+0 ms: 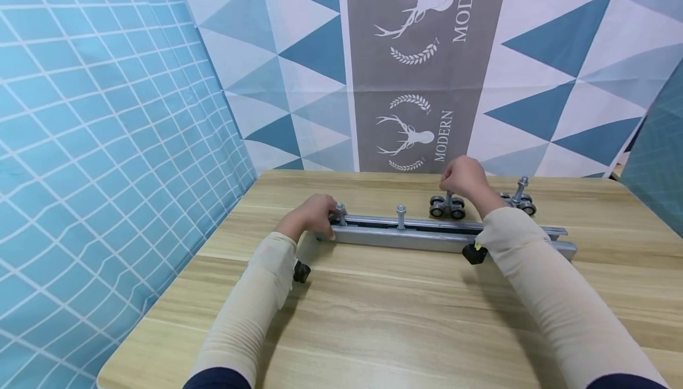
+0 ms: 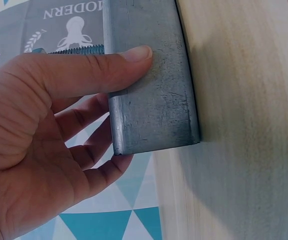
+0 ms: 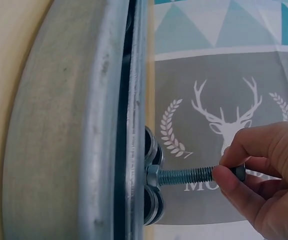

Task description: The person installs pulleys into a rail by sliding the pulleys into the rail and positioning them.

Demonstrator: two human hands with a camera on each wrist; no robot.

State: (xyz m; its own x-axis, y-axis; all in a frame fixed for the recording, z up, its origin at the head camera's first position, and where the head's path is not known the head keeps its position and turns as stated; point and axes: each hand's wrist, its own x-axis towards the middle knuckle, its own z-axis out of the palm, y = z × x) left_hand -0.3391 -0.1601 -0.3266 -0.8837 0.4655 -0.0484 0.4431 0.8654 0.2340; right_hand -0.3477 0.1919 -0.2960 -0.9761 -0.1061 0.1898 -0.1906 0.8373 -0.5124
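A long grey metal track rail point(image 1: 427, 238) lies across the wooden table point(image 1: 373, 318). My left hand point(image 1: 322, 222) grips its left end, thumb on the front face and fingers curled behind, as the left wrist view shows point(image 2: 124, 107). Two bolts point(image 1: 401, 215) stand up from the rail point(image 2: 154, 100). My right hand point(image 1: 453, 186) pinches the threaded bolt point(image 3: 184, 176) of a wheeled roller trolley point(image 1: 447, 207) just behind the rail point(image 3: 84, 125). In the right wrist view the trolley's wheels point(image 3: 151, 185) sit against the rail's slotted edge, with my right hand point(image 3: 226, 167) at the bolt's end.
A second roller trolley point(image 1: 520, 200) with an upright bolt stands on the table behind the rail's right part. Patterned blue and grey curtains point(image 1: 427, 69) hang close behind and to the left. The table's left edge point(image 1: 160, 294) is near my left elbow.
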